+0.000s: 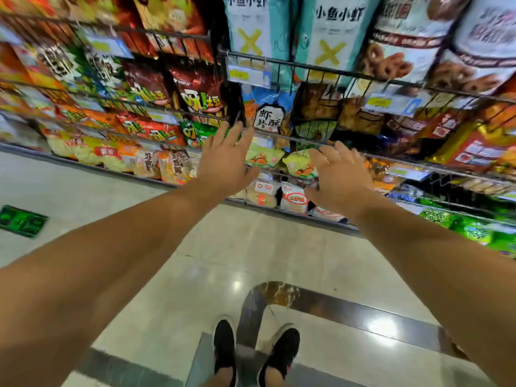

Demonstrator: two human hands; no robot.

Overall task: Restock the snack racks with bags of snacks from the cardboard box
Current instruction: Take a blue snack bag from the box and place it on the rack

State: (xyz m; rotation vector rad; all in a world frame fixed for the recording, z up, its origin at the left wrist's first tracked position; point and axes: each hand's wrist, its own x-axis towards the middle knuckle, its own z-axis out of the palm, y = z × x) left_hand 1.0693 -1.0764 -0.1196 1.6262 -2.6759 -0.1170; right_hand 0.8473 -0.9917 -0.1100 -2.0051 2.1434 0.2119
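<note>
Wire snack racks [282, 61] filled with colourful bags fill the upper half of the head view. My left hand [223, 160] reaches toward a middle shelf with fingers straight and spread, holding nothing. My right hand [339, 177] is stretched out beside it, fingers relaxed and empty, over yellow-green bags [300, 163] on a lower shelf. A blue and black bag [268, 113] stands just above and between my hands. No cardboard box is in view.
Pale glossy floor tiles [223, 275] with a dark stripe lie below. My feet in black shoes [226, 347] stand near the bottom. A green floor sticker [22, 220] is at the left. Price tags [245, 75] hang on the rack fronts.
</note>
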